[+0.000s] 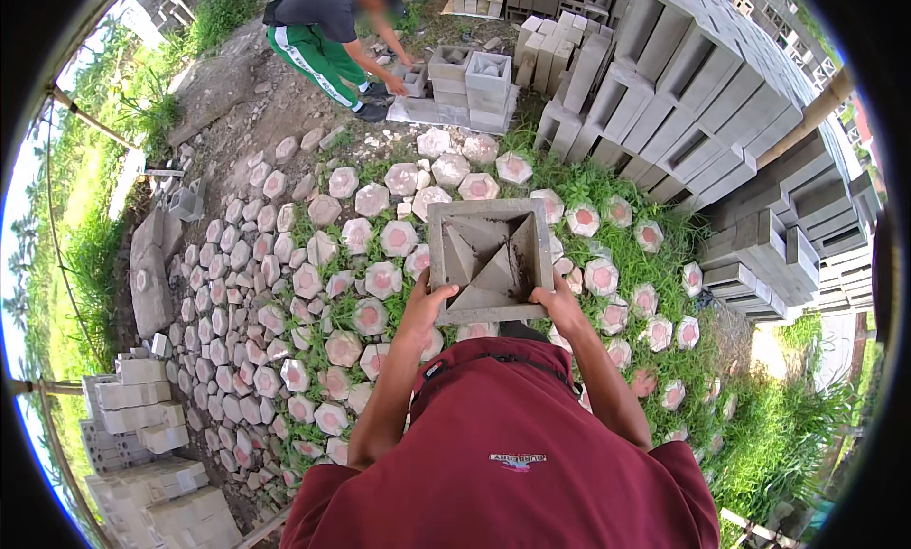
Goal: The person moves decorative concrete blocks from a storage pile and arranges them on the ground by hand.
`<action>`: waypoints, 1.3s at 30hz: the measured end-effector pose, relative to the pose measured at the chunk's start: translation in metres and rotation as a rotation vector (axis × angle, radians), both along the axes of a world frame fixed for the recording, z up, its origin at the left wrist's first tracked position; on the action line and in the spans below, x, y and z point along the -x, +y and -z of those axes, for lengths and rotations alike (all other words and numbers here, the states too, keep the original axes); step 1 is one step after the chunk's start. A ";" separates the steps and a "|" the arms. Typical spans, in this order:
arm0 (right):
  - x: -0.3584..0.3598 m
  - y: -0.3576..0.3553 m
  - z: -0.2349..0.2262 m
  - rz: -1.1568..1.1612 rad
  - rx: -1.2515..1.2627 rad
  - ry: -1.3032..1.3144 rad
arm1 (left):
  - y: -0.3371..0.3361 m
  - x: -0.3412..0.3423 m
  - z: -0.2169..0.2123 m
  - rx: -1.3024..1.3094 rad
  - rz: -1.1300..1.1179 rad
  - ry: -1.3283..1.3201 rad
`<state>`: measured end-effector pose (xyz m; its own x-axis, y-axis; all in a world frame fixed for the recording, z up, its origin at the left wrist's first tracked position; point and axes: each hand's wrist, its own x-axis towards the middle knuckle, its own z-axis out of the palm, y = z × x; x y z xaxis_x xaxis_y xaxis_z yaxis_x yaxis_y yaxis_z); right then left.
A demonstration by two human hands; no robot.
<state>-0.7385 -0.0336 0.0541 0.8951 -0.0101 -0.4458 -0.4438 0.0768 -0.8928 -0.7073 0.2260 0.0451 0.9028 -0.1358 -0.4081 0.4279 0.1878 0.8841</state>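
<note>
In front of my waist I carry a square grey concrete ventilation block [489, 262], its hollow face with slanted inner walls turned up toward me. My left hand [423, 307] grips its near left corner, the thumb over the rim. At the opposite near corner my right hand [560, 304] holds on in the same way. The fingers under the block are mostly hidden. Below it lies a path of hexagonal pavers [383, 279] with reddish centres.
A co-worker [327, 27] in green trousers bends over small stacked square blocks [487, 84] at the far side. Tall stacks of hollow blocks [683, 84] rise at the right. More blocks [142, 397] are piled at the lower left. Grass [588, 184] grows between the pavers.
</note>
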 end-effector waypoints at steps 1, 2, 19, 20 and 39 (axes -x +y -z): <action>-0.015 -0.007 0.005 -0.018 0.013 -0.031 | -0.006 -0.012 0.001 -0.025 -0.009 0.004; -0.032 -0.015 0.016 -0.049 0.030 -0.035 | -0.012 -0.023 0.005 -0.044 -0.020 0.008; -0.206 -0.078 0.048 -0.242 0.047 0.035 | -0.081 -0.148 0.060 -0.059 -0.241 0.032; -0.219 -0.073 0.049 -0.252 0.051 0.055 | -0.075 -0.160 0.065 -0.043 -0.242 0.051; -0.429 0.048 0.004 -0.156 -0.022 0.053 | 0.044 -0.406 0.021 0.010 -0.144 -0.021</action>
